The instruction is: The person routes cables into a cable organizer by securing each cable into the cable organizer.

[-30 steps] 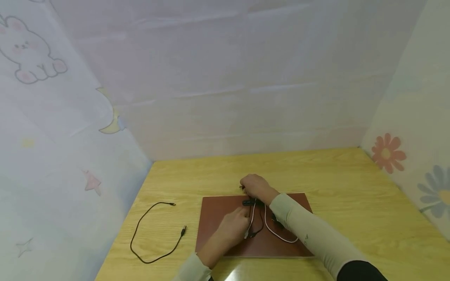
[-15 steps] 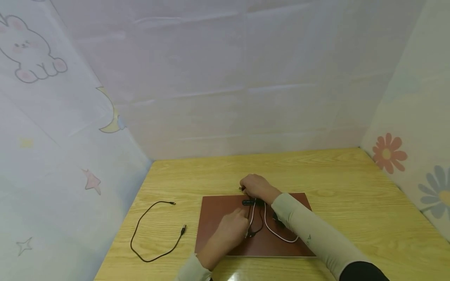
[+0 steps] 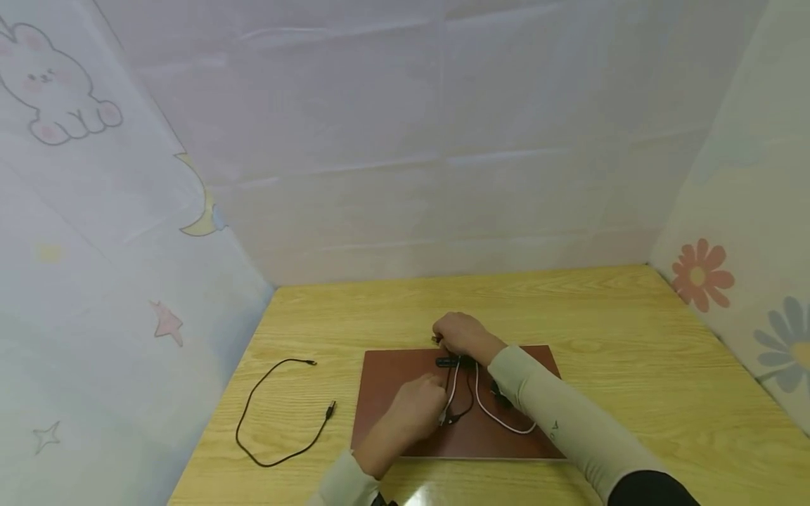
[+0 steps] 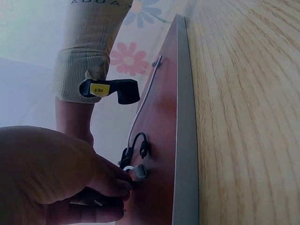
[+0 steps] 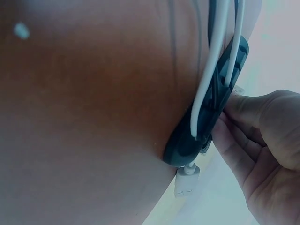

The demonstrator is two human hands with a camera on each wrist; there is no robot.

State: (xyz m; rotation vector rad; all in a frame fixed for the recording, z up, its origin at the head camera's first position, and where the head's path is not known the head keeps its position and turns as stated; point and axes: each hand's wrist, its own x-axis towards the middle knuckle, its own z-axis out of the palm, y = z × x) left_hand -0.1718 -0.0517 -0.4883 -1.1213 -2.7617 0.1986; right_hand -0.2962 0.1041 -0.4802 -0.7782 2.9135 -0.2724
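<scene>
A black cable organizer (image 3: 446, 362) sits at the far edge of a reddish-brown board (image 3: 386, 372), holding white and black cables in its slots. My left hand (image 3: 418, 407) pinches a thin black cable on the near side, thumb against curled fingers. Close by lie a grey-white USB plug (image 4: 140, 171) and a small black plug (image 4: 144, 149). My right hand (image 3: 460, 334) reaches over the organizer, and its thumb and fingers pinch a cable end behind it, largely hidden; a metal plug tip (image 3: 436, 339) shows beside the fingers. A white USB plug (image 5: 186, 182) hangs below the organizer.
Left of the board, a loose black USB cable (image 3: 239, 422) lies in an open curve on the wooden table (image 3: 304, 316). A white cable (image 3: 500, 424) loops over the board's right part, with a dark object (image 3: 498, 395) partly under the right sleeve. Patterned cloth walls surround the table.
Both hands stay almost in place, with only slight finger shifts. The head view has tilted slightly, and the cables on the board lie nearly as before.
</scene>
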